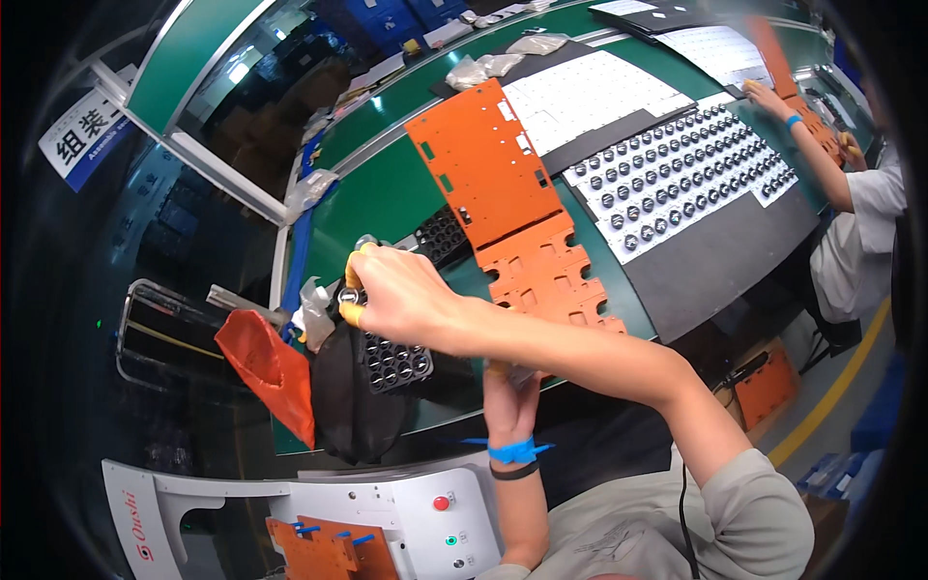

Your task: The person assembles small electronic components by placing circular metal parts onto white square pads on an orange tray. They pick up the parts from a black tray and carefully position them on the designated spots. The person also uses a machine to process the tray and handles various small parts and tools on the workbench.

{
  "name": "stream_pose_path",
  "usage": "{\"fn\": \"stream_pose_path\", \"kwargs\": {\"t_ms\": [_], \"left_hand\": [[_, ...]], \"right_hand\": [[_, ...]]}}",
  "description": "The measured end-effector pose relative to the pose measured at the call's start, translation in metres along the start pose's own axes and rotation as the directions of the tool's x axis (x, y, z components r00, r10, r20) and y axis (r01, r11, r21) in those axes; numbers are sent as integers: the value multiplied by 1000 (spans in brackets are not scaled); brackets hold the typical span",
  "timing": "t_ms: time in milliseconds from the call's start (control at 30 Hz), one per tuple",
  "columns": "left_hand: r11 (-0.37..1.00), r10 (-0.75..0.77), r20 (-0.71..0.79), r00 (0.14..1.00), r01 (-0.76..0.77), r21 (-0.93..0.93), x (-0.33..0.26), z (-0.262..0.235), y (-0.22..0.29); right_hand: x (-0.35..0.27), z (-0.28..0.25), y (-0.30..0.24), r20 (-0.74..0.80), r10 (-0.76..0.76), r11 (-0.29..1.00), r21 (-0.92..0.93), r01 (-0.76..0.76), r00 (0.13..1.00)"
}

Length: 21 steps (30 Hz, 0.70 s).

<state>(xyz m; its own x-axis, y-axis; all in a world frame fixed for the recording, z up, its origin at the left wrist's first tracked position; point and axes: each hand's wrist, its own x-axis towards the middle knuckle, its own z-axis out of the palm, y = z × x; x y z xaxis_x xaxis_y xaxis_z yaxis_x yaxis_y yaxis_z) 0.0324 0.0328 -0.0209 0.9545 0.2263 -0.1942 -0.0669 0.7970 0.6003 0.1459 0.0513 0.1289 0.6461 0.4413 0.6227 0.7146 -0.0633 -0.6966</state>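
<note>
My right hand [396, 295] reaches across to the left, yellow covers on its fingertips. It is closed in a pinch around a small round black part [349, 296] with a silvery face. Just below it sits a black tray [398, 365] with rows of round black pieces. My left hand [509, 406], with a blue band at the wrist, is under my right forearm, which hides most of its fingers. Something pale or clear shows beside it, too covered to name. Ahead lies a long orange panel [488, 164] with cutouts, its near section [546, 271] ribbed and notched.
A second black tray [442, 238] lies beside the orange panel. On the right, a white board [667, 179] bears rows of black round parts on a dark mat [715, 266]. An orange pouch [266, 367] hangs at the left edge. A co-worker [851, 203] works at the far right.
</note>
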Motion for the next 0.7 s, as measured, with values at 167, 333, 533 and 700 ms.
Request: {"fn": "stream_pose_path", "kwargs": {"t_ms": [167, 333, 533, 700], "left_hand": [[998, 9, -72, 997, -14, -66, -12, 22, 8], [999, -6, 108, 994, 10, -36, -3, 54, 9], [970, 143, 16, 990, -143, 195, 4, 59, -5], [882, 301, 91, 949, -313, 351, 4, 62, -10]], "right_hand": [[-51, -78, -1, -66, -43, 998, 52, 47, 997], [-100, -126, 14, -9, 119, 985, 126, -117, 993], [-144, -141, 30, 96, 255, 962, 78, -263, 962], [-162, -137, 29, 170, 360, 850, 345, -398, 917]]}}
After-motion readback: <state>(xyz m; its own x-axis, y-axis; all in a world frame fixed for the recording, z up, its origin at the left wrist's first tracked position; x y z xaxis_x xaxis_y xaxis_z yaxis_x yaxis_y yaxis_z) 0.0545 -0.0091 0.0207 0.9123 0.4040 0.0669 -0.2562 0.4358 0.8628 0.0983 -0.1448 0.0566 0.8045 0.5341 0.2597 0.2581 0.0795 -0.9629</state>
